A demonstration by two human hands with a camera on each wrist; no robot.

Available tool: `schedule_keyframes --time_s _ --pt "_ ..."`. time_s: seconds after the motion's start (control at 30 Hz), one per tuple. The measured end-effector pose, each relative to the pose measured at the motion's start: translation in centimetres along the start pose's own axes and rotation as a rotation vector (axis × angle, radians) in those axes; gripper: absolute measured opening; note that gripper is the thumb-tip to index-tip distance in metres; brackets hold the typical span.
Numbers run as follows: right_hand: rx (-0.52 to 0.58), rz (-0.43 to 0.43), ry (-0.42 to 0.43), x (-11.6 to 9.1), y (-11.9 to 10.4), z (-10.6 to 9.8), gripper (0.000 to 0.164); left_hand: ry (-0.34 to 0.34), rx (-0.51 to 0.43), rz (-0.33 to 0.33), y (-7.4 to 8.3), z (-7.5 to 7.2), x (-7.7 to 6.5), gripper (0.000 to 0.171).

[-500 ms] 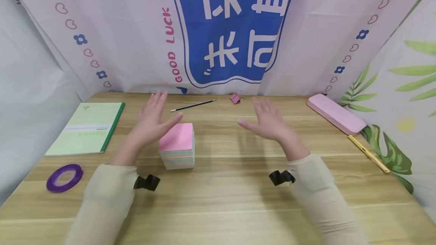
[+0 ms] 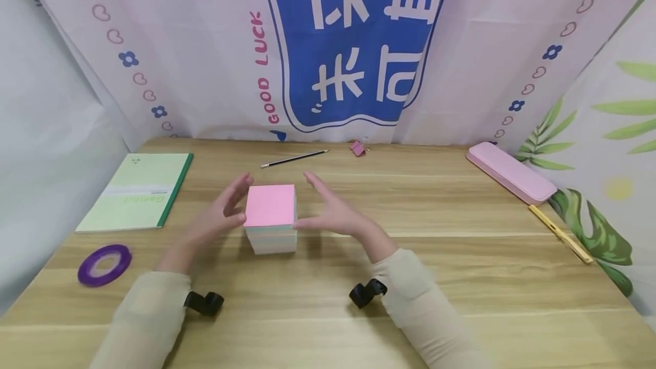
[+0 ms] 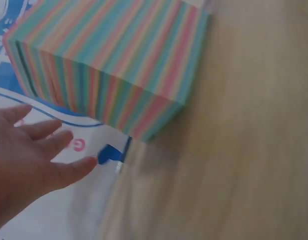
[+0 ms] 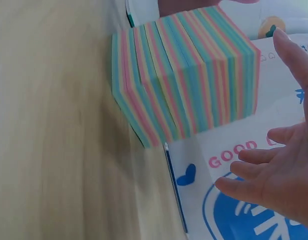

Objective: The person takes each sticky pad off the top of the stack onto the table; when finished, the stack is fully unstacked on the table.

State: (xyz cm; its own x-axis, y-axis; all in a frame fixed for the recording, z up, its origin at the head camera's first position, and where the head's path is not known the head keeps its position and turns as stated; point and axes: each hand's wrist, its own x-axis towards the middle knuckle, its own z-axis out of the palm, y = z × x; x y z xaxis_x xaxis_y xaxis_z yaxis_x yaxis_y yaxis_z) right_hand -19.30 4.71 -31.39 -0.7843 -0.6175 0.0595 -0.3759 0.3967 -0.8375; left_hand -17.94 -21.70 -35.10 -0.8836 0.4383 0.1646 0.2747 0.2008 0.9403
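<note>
A tall block of sticky notes (image 2: 270, 205) stands on the table, pink on top with striped pastel layers down its sides. My left hand (image 2: 217, 218) is at its left side, thumb tip right by the edge. On the other side, my right hand (image 2: 340, 215) faces it, thumb tip close to the right edge. Both hands have their fingers spread and hold nothing. In the left wrist view, a gap shows between the fingers and the striped block (image 3: 109, 65). The right wrist view likewise shows the block (image 4: 188, 75) apart from the right hand (image 4: 278, 165).
A green notebook (image 2: 135, 192) and a purple tape roll (image 2: 105, 265) lie at the left. Behind the block are a black pencil (image 2: 294, 158) and a pink binder clip (image 2: 358, 148). At right lie a pink case (image 2: 509, 172) and a yellow pen-like tool (image 2: 561, 233). A printed cloth (image 2: 215, 73) hangs behind.
Both hands have lowered towards the sticky notes. The right hand has moved well to the left, and the left hand has drawn back from over the block to its left side.
</note>
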Motion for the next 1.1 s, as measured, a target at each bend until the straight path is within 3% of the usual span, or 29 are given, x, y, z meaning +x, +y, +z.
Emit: schedule_keyframes --time_s 0.13,0.3,0.47,0.77,1.0,1.1 --pt "0.103 -0.003 -0.029 0.8 0.0 1.3 0.096 -0.035 -0.1 0.015 -1.3 0.2 -0.3 0.085" --pt "0.124 -0.01 -0.04 2.1 2.0 2.7 0.099 -0.061 -0.12 -0.07 -1.9 1.2 -0.6 0.095" --pt "0.131 -0.041 -0.051 2.5 2.6 3.2 0.099 0.008 -0.079 -0.137 -2.4 2.1 -0.6 0.095" --pt "0.198 -0.076 -0.058 2.2 3.1 2.2 0.082 0.09 -0.105 -0.139 -3.3 3.1 0.0 0.087" --pt "0.365 -0.014 -0.081 0.9 2.4 0.5 0.084 0.122 -0.106 -0.153 -3.3 3.2 -0.2 0.087" --pt "0.452 0.01 -0.071 1.0 3.7 0.4 0.086 0.124 -0.09 -0.157 -3.3 3.3 -0.3 0.088"
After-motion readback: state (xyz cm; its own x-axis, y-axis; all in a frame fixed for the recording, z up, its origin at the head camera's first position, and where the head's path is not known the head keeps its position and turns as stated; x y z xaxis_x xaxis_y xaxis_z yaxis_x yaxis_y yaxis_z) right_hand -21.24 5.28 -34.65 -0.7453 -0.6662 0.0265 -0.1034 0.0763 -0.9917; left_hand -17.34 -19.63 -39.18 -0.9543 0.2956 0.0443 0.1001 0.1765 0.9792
